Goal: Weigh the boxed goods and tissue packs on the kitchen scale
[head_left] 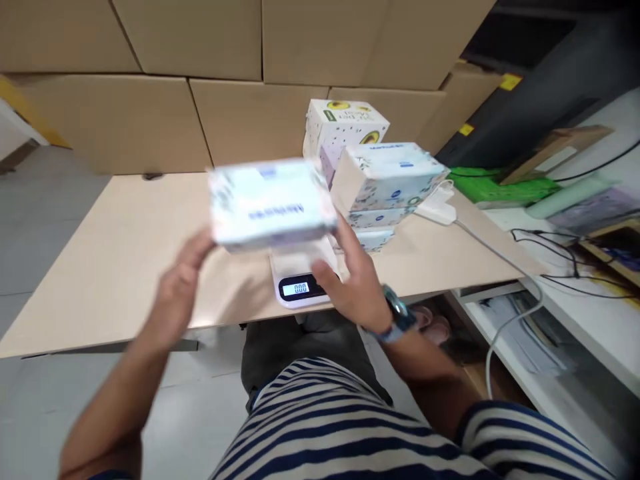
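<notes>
I hold a white tissue box (270, 203) with pale blue print in the air above a small white digital scale (300, 283). My left hand (177, 290) grips its left end and my right hand (353, 280), with a watch on the wrist, supports its right underside. The box is blurred. The scale's display is lit and its platform looks bare. Just right of the held box stands a stack of similar tissue boxes (385, 177), with a white box with avocado print (343, 127) behind it.
The scale sits near the front edge of a beige table (125, 247). Large cardboard cartons (225, 67) form a wall behind. A white power adapter (437, 210) with cable lies right of the stack. A cluttered white desk (590, 220) with wires, green item and monitor is at right.
</notes>
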A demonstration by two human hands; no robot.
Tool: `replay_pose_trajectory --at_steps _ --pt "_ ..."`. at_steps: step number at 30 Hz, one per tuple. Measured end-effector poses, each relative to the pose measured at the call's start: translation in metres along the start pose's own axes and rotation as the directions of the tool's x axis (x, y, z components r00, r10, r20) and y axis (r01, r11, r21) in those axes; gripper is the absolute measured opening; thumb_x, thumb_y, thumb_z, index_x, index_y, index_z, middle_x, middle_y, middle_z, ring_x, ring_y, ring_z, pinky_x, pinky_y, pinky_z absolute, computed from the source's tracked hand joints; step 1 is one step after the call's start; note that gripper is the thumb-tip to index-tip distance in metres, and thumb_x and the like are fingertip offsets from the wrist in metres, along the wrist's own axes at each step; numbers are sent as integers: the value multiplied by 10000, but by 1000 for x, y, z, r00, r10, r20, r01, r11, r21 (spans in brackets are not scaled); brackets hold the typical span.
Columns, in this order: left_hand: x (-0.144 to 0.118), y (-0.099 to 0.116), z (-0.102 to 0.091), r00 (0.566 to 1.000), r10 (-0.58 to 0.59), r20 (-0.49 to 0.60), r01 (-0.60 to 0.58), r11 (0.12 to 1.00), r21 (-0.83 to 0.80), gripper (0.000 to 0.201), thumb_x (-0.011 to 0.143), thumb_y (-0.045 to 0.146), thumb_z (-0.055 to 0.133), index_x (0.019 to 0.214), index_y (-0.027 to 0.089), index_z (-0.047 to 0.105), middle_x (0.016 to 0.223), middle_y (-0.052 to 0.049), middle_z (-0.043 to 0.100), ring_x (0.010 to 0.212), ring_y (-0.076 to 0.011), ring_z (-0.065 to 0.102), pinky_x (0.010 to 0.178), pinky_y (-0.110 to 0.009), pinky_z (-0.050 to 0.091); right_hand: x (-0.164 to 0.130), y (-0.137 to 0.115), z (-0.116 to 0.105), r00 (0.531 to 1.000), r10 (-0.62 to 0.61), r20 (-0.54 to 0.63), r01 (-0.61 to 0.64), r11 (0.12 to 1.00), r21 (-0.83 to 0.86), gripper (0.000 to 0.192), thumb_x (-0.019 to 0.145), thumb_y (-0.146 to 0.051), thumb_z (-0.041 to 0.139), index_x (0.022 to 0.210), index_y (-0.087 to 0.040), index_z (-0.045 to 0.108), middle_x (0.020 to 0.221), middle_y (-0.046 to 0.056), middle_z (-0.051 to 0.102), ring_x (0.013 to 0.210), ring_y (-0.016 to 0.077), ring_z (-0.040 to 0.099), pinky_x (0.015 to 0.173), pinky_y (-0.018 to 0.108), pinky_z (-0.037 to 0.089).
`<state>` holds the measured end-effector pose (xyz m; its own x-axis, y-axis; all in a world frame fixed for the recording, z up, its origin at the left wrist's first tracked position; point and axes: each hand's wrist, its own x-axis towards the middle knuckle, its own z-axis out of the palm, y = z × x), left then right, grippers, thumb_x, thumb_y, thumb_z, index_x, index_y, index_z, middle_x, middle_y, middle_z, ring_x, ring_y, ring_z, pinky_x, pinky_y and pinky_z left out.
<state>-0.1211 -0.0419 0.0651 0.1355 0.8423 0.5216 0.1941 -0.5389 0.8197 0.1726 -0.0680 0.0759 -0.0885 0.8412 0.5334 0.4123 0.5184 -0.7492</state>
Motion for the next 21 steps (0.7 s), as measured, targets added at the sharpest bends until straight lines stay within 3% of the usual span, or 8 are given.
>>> replay_pose_trajectory --at_steps 1,2,4,8,11,15,21 --pt "-22 2 19 988 -72 135 82 994 -70 653 1054 776 434 1505 375 682 1658 1 607 1575 -369 534 1359 -680 380 -24 12 -7 993 105 -51 -104 994 23 824 1001 -673 648 1699 -306 412 1750 70 492 1646 304 454 1371 520 396" --pt "-38 1 38 968 -146 203 170 980 -103 632 1076 752 394 1542 405 642 1705 1 552 1617 -366 482 1362 -691 364 -43 23 -12 978 188 -86 -183 981 56 775 1013 -645 645 1685 -315 442 1708 79 548 1616 313 497 1357 542 415" --pt "-57 -2 71 939 -240 248 280 949 -142 594 1093 715 393 1567 431 610 1743 -8 500 1649 -357 437 1367 -699 344 -66 43 -16 937 319 -142 -299 943 144 745 1017 -631 646 1669 -321 463 1705 87 550 1616 320 493 1364 563 393" --pt "-59 -8 111 963 -268 29 268 963 -7 594 1050 678 574 1576 404 597 1723 -46 526 1677 -360 382 1416 -701 193 -70 62 -10 911 410 -46 -370 862 345 867 979 -691 663 1709 -332 362 1802 84 400 1679 292 387 1401 541 315" --pt "-53 -12 115 947 -322 -7 321 945 -62 593 1044 670 592 1566 389 605 1720 -58 528 1646 -374 436 1388 -694 290 -64 64 -2 885 462 60 -448 808 384 924 977 -694 666 1736 -357 263 1835 76 325 1701 271 335 1421 547 251" --pt "-50 -20 105 913 -405 -47 380 886 -266 562 1031 694 594 1482 373 685 1629 -79 626 1450 -380 659 1291 -670 474 -68 67 -2 877 480 40 -457 804 379 941 976 -681 675 1739 -355 231 1834 93 312 1702 264 326 1425 549 239" --pt "-50 -34 108 908 -407 -96 346 860 -375 530 1052 628 601 1486 338 692 1525 -88 705 1356 -310 725 1236 -521 571 -83 91 -5 861 433 -266 -399 900 174 686 1029 -599 634 1652 -420 409 1858 36 187 1749 312 177 1412 637 212"
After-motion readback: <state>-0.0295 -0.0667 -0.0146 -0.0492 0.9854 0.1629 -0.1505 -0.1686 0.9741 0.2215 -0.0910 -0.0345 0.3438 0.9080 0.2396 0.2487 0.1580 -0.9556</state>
